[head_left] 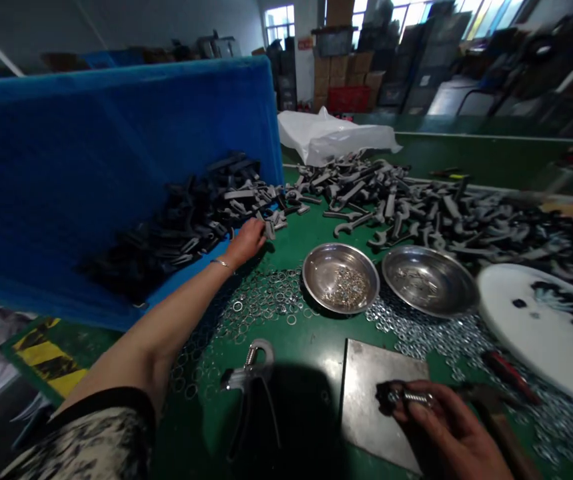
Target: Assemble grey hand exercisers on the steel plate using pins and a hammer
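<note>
My left hand (249, 241) reaches far forward to the edge of a heap of dark grey wrench-shaped parts (186, 220) spilling out of a tilted blue crate (91, 173). Its fingers curl onto one of the parts. My right hand (446, 427) is low at the right, over a grey metal plate (371, 393), pinching a small metal screw-like piece (413, 398). A finished adjustable wrench (249, 370) lies on the green table between my arms.
Two steel bowls (340, 277) (429, 279) sit mid-table amid scattered small rings (261, 303). A larger heap of grey parts (416, 207) fills the right back. A white round board (541, 327), a red-handled tool (509, 377) and a white bag (331, 137) are nearby.
</note>
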The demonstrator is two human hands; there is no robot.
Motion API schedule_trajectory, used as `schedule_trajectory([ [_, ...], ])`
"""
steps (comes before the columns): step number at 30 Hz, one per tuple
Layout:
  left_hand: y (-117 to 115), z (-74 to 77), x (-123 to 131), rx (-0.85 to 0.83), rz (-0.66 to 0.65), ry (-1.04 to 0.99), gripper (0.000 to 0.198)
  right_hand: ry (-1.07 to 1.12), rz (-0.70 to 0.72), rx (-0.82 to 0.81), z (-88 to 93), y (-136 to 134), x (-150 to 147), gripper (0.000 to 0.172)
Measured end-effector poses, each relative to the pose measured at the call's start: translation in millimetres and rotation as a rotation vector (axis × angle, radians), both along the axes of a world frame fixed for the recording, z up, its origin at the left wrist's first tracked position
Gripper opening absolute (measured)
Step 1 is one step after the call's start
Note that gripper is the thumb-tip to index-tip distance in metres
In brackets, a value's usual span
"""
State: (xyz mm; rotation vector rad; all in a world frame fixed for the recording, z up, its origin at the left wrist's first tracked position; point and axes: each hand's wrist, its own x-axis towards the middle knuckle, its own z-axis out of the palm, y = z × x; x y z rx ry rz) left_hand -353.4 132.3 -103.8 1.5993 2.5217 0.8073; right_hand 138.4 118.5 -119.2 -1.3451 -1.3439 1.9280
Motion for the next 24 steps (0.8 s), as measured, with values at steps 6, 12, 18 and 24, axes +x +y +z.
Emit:
schedule_trajectory([
  [6,-93.0,31.5,117.5,0.463,-0.099,-1.102,0.065,0.166,-0.075,-0.021,8.4,-15.3,0.9,0.037],
  [12,-180.0,1.3,299.7,0.185,-0.322,-1.728,0.041,0.215,0.064,0.088,9.2,-54.4,17.2,0.031],
  [18,-188.6,-27.3,365.6,0.201,-0.294,-1.657,0.037,0.222,0.057,0.204,23.1,-93.3,27.2,0.032],
  [24,-198.6,-12.8,393.5,0.166,-0.315,-1.929,0.051,0.185,0.109,0.356,18.9,-104.8,35.8,0.030],
])
